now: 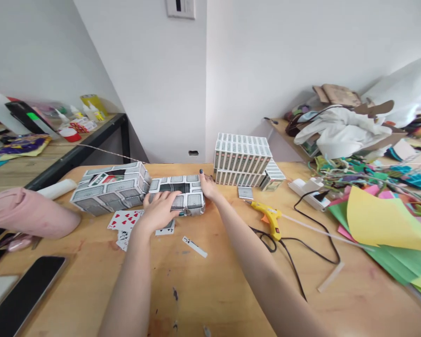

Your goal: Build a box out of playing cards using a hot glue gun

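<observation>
Head view: both bare hands rest on a small rectangular block covered in grey-backed playing cards point(182, 193), which lies on the light wooden table point(231, 281) near its far edge. The left hand point(159, 209) lies palm-down on the near left part of the block, fingers spread loosely and curled over its top face. The right hand point(207, 186) touches the far right corner of the block, fingers held together and extended along its edge; dark nail polish is visible.

A larger card-covered box point(108, 188) stands touching the left end of the small block, tilted slightly. Loose face-up red-suited playing cards point(126, 221) lie on the table just beneath the left wrist. A single narrow card strip point(195, 246) lies near the block, toward the camera.

A stack of boxed card decks point(243, 159) stands behind the right hand, against the wall. A yellow hot glue gun point(268, 217) with a black cord lies to the right, well apart from the hands. Sheets of yellow and green coloured paper point(382, 224) cover the table's right side. A black phone point(24, 292) lies at the near left.
</observation>
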{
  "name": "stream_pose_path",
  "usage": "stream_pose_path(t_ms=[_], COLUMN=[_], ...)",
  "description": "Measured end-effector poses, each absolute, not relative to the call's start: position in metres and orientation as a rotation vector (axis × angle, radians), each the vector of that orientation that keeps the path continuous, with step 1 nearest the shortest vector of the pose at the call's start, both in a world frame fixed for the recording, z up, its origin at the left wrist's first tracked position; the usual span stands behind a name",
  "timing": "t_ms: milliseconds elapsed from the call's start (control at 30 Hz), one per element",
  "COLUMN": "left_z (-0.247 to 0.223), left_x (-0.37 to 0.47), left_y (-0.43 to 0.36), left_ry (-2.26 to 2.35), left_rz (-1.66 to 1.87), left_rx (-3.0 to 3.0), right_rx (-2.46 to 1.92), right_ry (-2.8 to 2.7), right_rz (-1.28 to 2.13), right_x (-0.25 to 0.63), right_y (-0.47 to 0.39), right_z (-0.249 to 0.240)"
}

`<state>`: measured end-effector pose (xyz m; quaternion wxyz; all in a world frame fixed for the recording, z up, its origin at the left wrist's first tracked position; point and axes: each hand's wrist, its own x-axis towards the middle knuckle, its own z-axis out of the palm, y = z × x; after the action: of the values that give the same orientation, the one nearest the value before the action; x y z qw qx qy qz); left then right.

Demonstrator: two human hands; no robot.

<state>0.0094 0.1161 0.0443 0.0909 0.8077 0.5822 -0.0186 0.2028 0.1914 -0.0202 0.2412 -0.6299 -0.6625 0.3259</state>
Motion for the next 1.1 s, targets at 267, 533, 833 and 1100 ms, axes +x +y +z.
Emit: stream_pose_path(t_ms=[267,533,833,1100], left_z=[0.043,0.043,0.044,0.037], left_x=[0.000,0.001,-0.001,-0.002], left_y=[0.118,0.117,0.116,0.123], left_ry=[1.700,1.694,1.717,1.706], left_rz=[-0.112,-0.094,0.001,0.143], left_rx=[2.430,2.413,2.363,2.404], right_rx=[-1.895,-1.893,-1.902,-2.110], right_ry=[-2.082,-2.473,-2.640,-2.358], right_rz=[0.551,0.278,0.286,0.373], right_x=[0.211,0.218,0.218,0.221], right_y=[0.171,0.173,0.186,0.144], right_z=[-0.011,0.005,0.021,0.037])
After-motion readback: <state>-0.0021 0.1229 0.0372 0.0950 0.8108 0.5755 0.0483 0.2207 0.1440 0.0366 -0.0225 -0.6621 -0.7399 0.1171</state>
